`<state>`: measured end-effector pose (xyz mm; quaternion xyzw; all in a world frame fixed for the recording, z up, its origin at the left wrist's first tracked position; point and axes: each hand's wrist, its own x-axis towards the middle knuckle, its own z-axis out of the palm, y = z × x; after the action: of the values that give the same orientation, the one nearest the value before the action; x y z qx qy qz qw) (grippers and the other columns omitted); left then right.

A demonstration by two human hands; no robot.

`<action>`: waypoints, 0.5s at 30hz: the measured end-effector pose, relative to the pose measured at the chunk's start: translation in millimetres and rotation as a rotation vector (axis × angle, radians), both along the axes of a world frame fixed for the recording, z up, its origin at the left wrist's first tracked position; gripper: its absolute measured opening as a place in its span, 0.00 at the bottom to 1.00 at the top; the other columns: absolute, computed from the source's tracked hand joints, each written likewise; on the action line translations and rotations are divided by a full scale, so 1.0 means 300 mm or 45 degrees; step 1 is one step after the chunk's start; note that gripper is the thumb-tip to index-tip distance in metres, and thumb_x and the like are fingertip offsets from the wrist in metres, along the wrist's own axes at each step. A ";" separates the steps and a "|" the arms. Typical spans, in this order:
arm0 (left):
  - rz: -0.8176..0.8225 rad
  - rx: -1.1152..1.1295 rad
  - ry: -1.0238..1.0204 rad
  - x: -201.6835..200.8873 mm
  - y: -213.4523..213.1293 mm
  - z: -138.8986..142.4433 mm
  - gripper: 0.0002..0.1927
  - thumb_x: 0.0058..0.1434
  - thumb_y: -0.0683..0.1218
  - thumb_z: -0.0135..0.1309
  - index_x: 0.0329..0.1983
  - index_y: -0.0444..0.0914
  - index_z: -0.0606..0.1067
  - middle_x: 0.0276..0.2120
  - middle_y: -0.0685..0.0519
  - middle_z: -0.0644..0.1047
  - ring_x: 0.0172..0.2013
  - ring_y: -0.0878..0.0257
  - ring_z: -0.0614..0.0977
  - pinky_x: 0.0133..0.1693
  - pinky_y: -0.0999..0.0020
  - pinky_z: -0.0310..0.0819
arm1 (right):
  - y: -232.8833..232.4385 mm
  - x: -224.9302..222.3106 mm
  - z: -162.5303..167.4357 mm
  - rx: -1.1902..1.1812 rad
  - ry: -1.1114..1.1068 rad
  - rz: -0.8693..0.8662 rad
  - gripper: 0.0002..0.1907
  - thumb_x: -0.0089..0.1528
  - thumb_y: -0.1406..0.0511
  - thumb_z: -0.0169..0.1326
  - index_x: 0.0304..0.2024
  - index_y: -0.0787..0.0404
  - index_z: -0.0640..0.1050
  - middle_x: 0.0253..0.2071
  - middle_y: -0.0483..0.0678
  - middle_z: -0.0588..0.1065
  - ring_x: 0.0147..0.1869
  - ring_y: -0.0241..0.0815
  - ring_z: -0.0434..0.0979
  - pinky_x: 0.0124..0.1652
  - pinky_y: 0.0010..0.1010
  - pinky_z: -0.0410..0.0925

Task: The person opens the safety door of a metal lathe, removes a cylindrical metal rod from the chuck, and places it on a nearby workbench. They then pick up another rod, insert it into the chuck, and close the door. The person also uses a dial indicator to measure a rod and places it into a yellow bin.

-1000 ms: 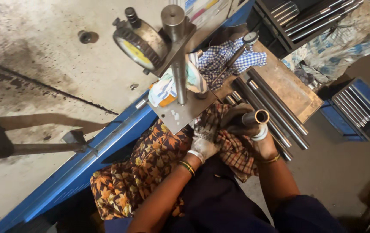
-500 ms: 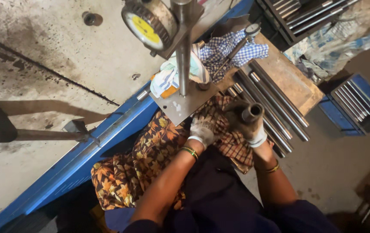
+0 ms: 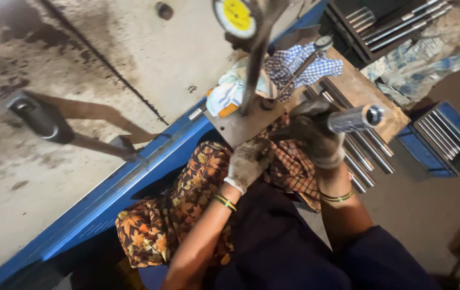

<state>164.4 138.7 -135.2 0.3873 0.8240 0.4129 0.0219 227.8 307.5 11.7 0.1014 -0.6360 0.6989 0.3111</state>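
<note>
Centre right of the frame: the right hand (image 3: 316,137), in a dark, soiled work glove, is wrapped fully around a grey metal tube (image 3: 354,118), whose open end points toward the right edge. Just left of it and slightly lower, the left hand (image 3: 247,164), in a pale glove, rests with fingers curled at the near edge of a flat steel base plate (image 3: 235,126); whether it grips anything cannot be told. From the plate a vertical post (image 3: 254,70) rises toward the top centre, carrying a dial gauge (image 3: 235,16) with a yellow face. Behind the post lie a bundled pale cloth (image 3: 227,91) and a blue checked cloth (image 3: 300,67). Further steel rods (image 3: 367,145) lie side by side on the wooden bench top (image 3: 367,91), directly under and right of the held tube. A blue tray of rods (image 3: 444,137) sits at the right edge, lower than the bench
</note>
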 end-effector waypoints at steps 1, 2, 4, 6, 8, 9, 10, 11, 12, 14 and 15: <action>0.095 0.022 0.023 -0.010 -0.030 0.034 0.14 0.64 0.51 0.58 0.51 0.42 0.80 0.46 0.48 0.81 0.45 0.48 0.83 0.48 0.55 0.76 | -0.027 -0.032 -0.001 -0.121 -0.021 0.068 0.07 0.65 0.75 0.56 0.46 0.67 0.75 0.40 0.52 0.77 0.39 0.39 0.77 0.40 0.28 0.71; 0.141 0.145 0.053 -0.024 -0.062 0.061 0.13 0.64 0.49 0.59 0.50 0.42 0.79 0.47 0.48 0.81 0.46 0.49 0.83 0.49 0.56 0.76 | -0.055 -0.062 -0.004 -0.157 -0.073 0.073 0.07 0.65 0.75 0.56 0.45 0.68 0.76 0.37 0.50 0.76 0.36 0.37 0.76 0.38 0.27 0.70; 0.232 0.396 0.123 -0.061 -0.128 0.095 0.12 0.63 0.45 0.61 0.49 0.42 0.77 0.47 0.48 0.82 0.47 0.49 0.83 0.52 0.57 0.78 | -0.115 -0.120 -0.011 -0.223 -0.174 0.090 0.08 0.63 0.74 0.57 0.45 0.70 0.77 0.30 0.47 0.74 0.30 0.34 0.73 0.33 0.26 0.67; 0.226 0.400 0.114 -0.099 -0.182 0.105 0.16 0.60 0.43 0.63 0.50 0.40 0.76 0.46 0.47 0.81 0.48 0.47 0.82 0.51 0.56 0.77 | -0.160 -0.149 -0.010 -0.234 -0.222 0.158 0.08 0.63 0.72 0.55 0.45 0.69 0.77 0.28 0.45 0.73 0.30 0.33 0.71 0.33 0.24 0.66; 0.223 0.371 0.106 -0.114 -0.216 0.097 0.20 0.56 0.41 0.63 0.52 0.39 0.75 0.47 0.46 0.80 0.49 0.46 0.81 0.52 0.55 0.75 | -0.193 -0.169 -0.008 -0.238 -0.257 0.212 0.08 0.63 0.71 0.55 0.44 0.68 0.77 0.28 0.44 0.72 0.29 0.31 0.70 0.32 0.23 0.65; 0.224 0.342 0.107 -0.120 -0.226 0.090 0.22 0.55 0.41 0.63 0.53 0.39 0.75 0.48 0.45 0.80 0.51 0.45 0.80 0.54 0.54 0.75 | -0.208 -0.187 -0.006 -0.234 -0.262 0.234 0.08 0.63 0.71 0.55 0.44 0.68 0.77 0.28 0.43 0.72 0.28 0.31 0.69 0.31 0.23 0.64; 0.224 0.312 0.107 -0.123 -0.232 0.084 0.24 0.53 0.40 0.63 0.55 0.39 0.75 0.50 0.44 0.79 0.52 0.45 0.80 0.55 0.53 0.74 | -0.220 -0.199 -0.003 -0.231 -0.268 0.254 0.08 0.63 0.70 0.56 0.44 0.68 0.77 0.28 0.43 0.72 0.28 0.31 0.69 0.31 0.23 0.64; 0.226 0.296 0.091 -0.122 -0.235 0.078 0.26 0.52 0.41 0.63 0.56 0.39 0.75 0.50 0.44 0.79 0.54 0.44 0.79 0.55 0.52 0.73 | -0.229 -0.205 -0.001 -0.162 -0.289 0.213 0.08 0.63 0.71 0.56 0.44 0.68 0.77 0.30 0.43 0.73 0.31 0.31 0.70 0.33 0.23 0.65; 0.225 0.281 0.076 -0.121 -0.234 0.074 0.27 0.51 0.41 0.64 0.57 0.40 0.74 0.51 0.43 0.78 0.55 0.43 0.78 0.56 0.51 0.72 | -0.235 -0.211 0.002 -0.093 -0.308 0.170 0.09 0.62 0.71 0.56 0.45 0.68 0.77 0.32 0.43 0.73 0.33 0.31 0.71 0.35 0.22 0.65; 0.231 0.278 0.073 -0.120 -0.230 0.070 0.30 0.50 0.41 0.65 0.58 0.40 0.74 0.52 0.43 0.78 0.56 0.43 0.76 0.57 0.51 0.71 | -0.247 -0.223 0.007 0.021 -0.283 0.120 0.09 0.62 0.72 0.56 0.45 0.68 0.77 0.37 0.44 0.74 0.38 0.32 0.72 0.39 0.23 0.67; 0.235 0.288 0.081 -0.118 -0.229 0.069 0.30 0.50 0.42 0.65 0.59 0.40 0.73 0.52 0.43 0.78 0.57 0.43 0.76 0.58 0.51 0.71 | -0.253 -0.225 0.007 0.063 -0.243 0.113 0.09 0.62 0.72 0.56 0.45 0.68 0.77 0.39 0.44 0.74 0.40 0.32 0.73 0.40 0.23 0.67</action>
<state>129.1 70.0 -114.6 0.3227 0.8046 0.4909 -0.0862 160.3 231.7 13.9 0.0702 -0.6746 0.7026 0.2152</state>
